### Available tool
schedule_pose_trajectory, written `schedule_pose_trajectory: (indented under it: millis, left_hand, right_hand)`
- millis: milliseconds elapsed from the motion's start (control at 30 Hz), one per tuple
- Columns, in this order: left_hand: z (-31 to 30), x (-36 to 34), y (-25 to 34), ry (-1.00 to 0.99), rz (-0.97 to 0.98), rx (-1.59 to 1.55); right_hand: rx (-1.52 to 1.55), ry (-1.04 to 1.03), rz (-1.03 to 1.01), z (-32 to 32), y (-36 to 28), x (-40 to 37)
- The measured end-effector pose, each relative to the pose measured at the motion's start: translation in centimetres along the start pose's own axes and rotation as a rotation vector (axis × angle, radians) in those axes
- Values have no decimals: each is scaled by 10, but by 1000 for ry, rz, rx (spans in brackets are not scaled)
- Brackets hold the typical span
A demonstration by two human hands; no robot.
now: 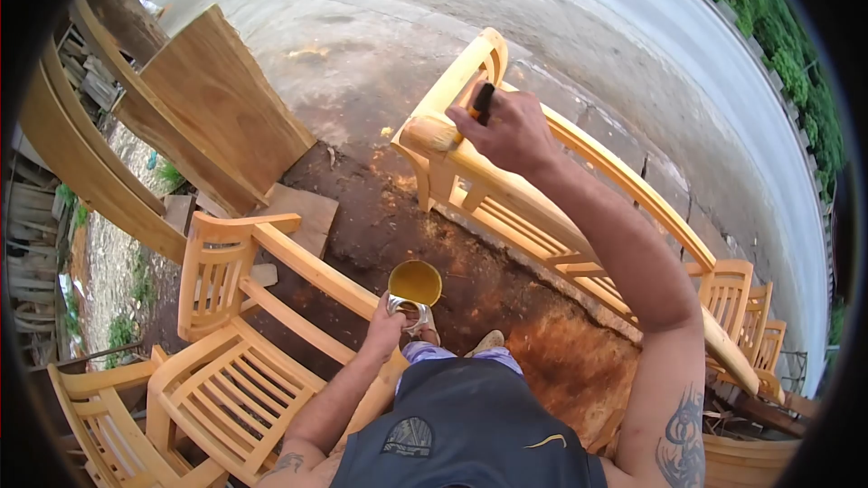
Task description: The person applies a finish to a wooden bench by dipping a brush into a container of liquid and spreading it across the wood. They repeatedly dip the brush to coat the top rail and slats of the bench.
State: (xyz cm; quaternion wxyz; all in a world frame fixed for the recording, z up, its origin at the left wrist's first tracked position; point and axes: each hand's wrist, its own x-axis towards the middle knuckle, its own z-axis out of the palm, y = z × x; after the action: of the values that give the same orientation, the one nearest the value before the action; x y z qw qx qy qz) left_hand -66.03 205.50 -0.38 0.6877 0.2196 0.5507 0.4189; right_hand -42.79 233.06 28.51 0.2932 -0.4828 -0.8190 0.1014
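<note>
My left hand (386, 329) is closed around the silvery handle-like piece (406, 306) of a round can (439, 287). Amber-yellow liquid, possibly varnish, shows inside the can, held low in front of my legs. Up ahead and to the right, my right hand (517, 131) grips a paintbrush (482, 103) with a black and orange handle. The brush's lower end is at the rounded front of the armrest on a pale wooden bench (432, 133); my fingers partly hide it. The bench has a slatted seat and a long back rail.
A wooden chair (240, 384) with a slatted seat stands at lower left, another chair (108, 425) beside it. Large planks (221, 99) lean at upper left. More chairs (728, 294) line the right. A paved road (633, 45) runs beyond the bench.
</note>
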Motion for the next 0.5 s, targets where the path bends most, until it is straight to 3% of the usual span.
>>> schedule_pose_trajectory:
  millis: [100,200,233,300,500]
  left_hand:
    - [3,0,4,-2,-20,-4]
    - [11,-3,17,-11,-23,-12]
    - [11,1,13,-5,-17,7]
    - [11,2,11,-4,-11,18]
    - [8,6,11,-19,-8,-5]
  right_hand:
    - [7,82,-23,-27,19,-33]
    - [223,214,-28,-35,-10,-23]
    - [214,166,-3,-33,-20,-22]
    - [148,191,-142,-13,-20,-22]
    - [120,154,-51,-32,10,-46]
